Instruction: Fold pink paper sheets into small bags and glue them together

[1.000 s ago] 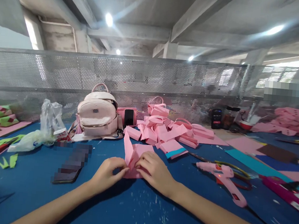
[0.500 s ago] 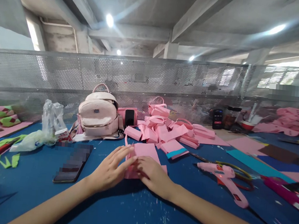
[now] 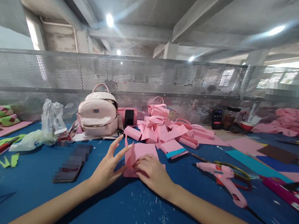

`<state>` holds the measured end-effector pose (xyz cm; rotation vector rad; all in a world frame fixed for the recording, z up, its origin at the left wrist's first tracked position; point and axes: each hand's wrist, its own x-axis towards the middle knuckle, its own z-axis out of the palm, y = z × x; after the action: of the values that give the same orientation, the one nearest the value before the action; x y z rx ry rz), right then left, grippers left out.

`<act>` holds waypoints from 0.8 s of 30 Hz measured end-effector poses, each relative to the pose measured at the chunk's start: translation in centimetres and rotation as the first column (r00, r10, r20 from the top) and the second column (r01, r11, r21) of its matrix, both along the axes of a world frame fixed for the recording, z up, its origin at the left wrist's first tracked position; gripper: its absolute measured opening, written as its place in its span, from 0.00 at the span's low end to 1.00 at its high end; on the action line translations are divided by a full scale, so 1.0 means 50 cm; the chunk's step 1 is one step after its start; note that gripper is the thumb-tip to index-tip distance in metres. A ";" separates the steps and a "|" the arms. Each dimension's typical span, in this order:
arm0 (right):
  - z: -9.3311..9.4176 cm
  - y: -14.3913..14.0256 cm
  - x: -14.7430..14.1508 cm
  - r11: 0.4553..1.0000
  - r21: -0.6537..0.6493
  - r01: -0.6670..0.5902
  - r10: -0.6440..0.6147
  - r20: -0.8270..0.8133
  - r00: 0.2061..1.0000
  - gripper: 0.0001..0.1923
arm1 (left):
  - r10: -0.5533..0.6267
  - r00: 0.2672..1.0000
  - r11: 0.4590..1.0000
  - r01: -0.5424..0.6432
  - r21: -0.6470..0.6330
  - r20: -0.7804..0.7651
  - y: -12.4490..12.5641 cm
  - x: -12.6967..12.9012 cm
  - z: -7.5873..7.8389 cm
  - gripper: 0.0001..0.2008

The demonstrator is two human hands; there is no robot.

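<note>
Pink folded piece [image 3: 145, 150]: on blue tabletop [image 3: 129, 212], mid-front, b/w both hands, just short of pink pile [image 3: 163, 130]; L flap stands up, rest lies flatter.
Flap & panel feel: thin; felt or paper, can't tell from my end. I'd guess v. light, bendy but holds a fold, not slippery, prob. creases if yanked.
Grip spot: I'd take the flap edge or fold line, light pinch, no squeezing the mid panel.
L hand [image 3: 106, 167]: at piece's L side, fingers spread & raised, thumb low nr the flap; contact unclear to me.
R hand [image 3: 153, 171]: over the near R part, back up, fingers curled, close tog.; tips partly hidden, can't tell if pinching or just pressing.
Reach: L forearm [image 3: 58, 207] & R forearm [image 3: 215, 218] angle in from bottom corners.
</note>
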<state>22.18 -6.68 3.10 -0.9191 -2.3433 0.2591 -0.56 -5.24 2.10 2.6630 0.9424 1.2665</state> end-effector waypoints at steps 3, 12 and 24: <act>0.001 0.000 -0.002 1.000 0.023 -0.017 0.017 -0.002 1.000 0.07 | -0.022 0.998 0.999 0.024 -0.033 0.064 0.000 -0.001 -0.001 0.38; 0.033 -0.006 0.001 0.993 -0.038 0.108 -0.114 -0.253 0.961 0.05 | -0.102 0.952 0.951 0.178 -0.252 0.287 0.010 0.001 -0.018 0.31; 0.024 0.000 0.003 0.987 -0.136 0.080 -0.109 -0.223 0.969 0.07 | -0.137 0.954 0.934 0.215 -0.286 0.268 -0.001 0.009 -0.001 0.25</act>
<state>22.34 -6.66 4.30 -1.0019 -2.0836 0.4548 -0.12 -5.26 2.03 2.2325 0.7728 1.2486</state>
